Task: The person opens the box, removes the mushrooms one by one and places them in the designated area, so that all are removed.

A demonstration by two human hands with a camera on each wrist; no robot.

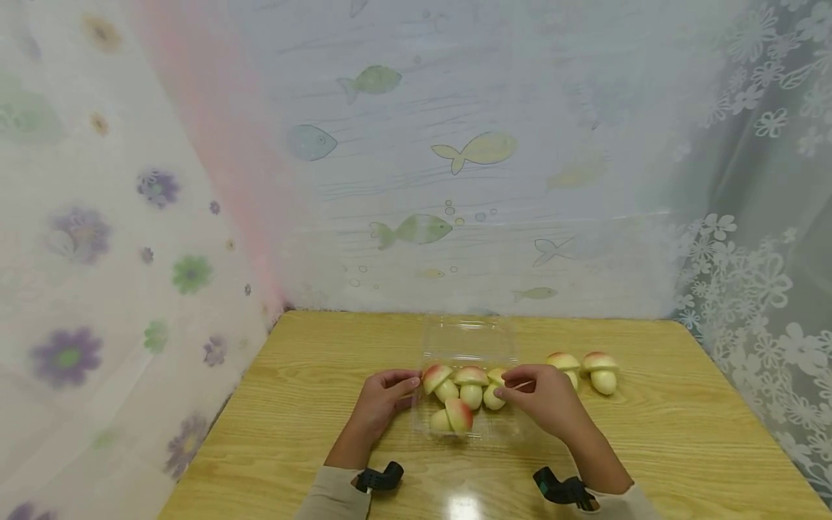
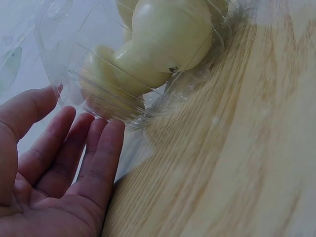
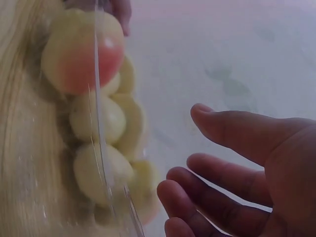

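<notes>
Seeing pale printed drapes (image 1: pixel 390 188) on three sides, then a wood-grain table (image 1: pixel 273 440). Got a clear plastic box (image 1: pixel 490 427) on it, with the lid flipped back. Next down, a left hand (image 1: pixel 380 401) at the box's left side, with loose, fairly straight fingers against the plastic. Also a right hand (image 1: pixel 549 401) over the right edge, with thumb and fingers parted, gripping nothing. Smallest: four red-tinged mushrooms (image 1: pixel 471 375) in the box, plus two loose mushrooms (image 1: pixel 601 374) on the table, off right.

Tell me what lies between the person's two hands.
In the head view, a clear plastic container holding four mushroom-shaped pieces lies between the left hand and right hand.
</notes>
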